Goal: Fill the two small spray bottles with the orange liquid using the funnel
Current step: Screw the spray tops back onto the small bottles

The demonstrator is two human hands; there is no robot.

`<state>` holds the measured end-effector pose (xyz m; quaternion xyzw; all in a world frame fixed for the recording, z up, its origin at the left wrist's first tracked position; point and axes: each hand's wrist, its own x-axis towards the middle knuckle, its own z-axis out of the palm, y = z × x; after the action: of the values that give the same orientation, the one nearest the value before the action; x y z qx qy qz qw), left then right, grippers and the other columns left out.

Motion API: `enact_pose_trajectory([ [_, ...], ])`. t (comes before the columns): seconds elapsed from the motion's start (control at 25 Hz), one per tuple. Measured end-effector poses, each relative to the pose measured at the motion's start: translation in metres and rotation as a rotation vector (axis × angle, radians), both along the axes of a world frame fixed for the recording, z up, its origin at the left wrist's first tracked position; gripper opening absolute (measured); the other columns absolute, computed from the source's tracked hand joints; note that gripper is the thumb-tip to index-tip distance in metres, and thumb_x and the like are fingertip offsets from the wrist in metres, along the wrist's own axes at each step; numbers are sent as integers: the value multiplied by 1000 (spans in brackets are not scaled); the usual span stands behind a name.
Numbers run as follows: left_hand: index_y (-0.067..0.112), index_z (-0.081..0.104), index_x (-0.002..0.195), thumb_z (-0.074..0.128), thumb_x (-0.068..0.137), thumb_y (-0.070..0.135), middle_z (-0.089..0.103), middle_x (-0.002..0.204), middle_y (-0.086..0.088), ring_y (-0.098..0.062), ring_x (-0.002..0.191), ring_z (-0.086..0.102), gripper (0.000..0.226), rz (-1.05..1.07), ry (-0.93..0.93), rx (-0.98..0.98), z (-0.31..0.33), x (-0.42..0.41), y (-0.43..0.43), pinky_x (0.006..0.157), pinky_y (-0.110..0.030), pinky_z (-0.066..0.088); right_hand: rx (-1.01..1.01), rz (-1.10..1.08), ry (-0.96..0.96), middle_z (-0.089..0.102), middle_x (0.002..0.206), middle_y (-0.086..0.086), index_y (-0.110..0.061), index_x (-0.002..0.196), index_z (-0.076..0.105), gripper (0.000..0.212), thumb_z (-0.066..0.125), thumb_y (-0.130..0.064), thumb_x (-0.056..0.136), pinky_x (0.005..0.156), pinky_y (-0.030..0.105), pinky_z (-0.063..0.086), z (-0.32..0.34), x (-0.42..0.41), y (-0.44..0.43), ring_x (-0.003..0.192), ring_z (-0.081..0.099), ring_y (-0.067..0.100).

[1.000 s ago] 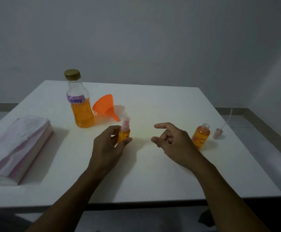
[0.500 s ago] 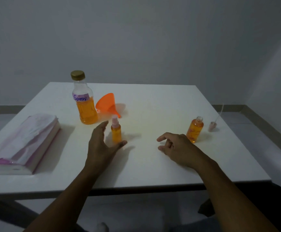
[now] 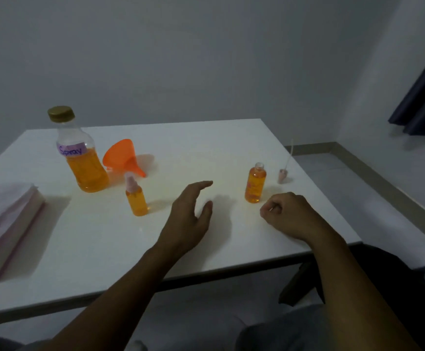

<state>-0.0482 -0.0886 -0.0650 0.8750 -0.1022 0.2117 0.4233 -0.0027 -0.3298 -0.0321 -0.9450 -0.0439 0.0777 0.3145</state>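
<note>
Released from the left hand [image 3: 191, 216], the capped spray bottle [image 3: 136, 198] now stands alone on the bench [image 3: 206, 138], in front of the large bottle labelled "Spray" [image 3: 84, 158] and the funnel [image 3: 124, 157] lying on its side. The left hand has drifted right and hovers between the two small bottles, its fingers [image 3: 201, 184] open and relaxed, gripping nothing.

The right hand [image 3: 290, 214] rests on the bench with fingers curled in, nothing visible in them. The uncapped spray bottle [image 3: 255, 184], upright and looking nearly full of orange liquid, stands just ahead and to the left of those knuckles, so the right hand is clearly the nearer. Its pump head [image 3: 283, 174] sits beyond it to the right, with the dip tube rising away from the camera.

Refitting that pump appears to be the step left. The tube is faint against the floor, the right fingertips are tucked out of sight, and the folded pack [image 3: 6, 224] is cut off at the left edge.
</note>
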Motion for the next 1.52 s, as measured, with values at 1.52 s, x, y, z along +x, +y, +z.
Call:
enact_pose_trajectory([
  [1.52,19,53,128,67,86,30,61,119,8,-4,98,53,45,195,88,-83,7,-9,39,81,-7,36,215,135,-694,70,104,-5,-16,114,72,31,78,-10,84,75,-2,45,23,28,56,91,61,-5],
])
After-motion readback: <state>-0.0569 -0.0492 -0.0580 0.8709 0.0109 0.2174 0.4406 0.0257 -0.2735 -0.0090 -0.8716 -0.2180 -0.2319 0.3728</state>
